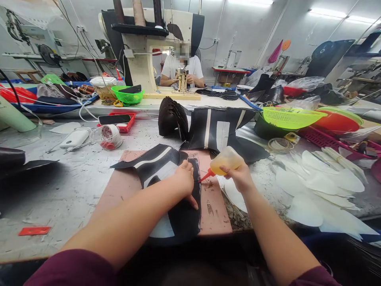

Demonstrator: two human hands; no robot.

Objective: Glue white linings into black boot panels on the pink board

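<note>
My right hand [241, 176] is wrapped round a translucent squeeze bottle [228, 161] of yellowish liquid. The bottle is tilted down to the left, and its red nozzle tip [205, 176] meets the right edge of a black leather piece [186, 216]. With bunched fingers and the thumb stretched apart, my left hand [186, 180] holds that piece near the same edge. White strips and pale patches show on the leather, partly hidden by my left forearm. Beneath it lies a pinkish board [212, 210].
More black leather pieces [198, 127] lie behind the board. White cut shapes [315, 186] spread at right, near a yellow-green basket [293, 117]. A tape roll in a clear cup [110, 137] and a phone on a red tray [131, 124] stand left. Someone sits behind a sewing machine [135, 67].
</note>
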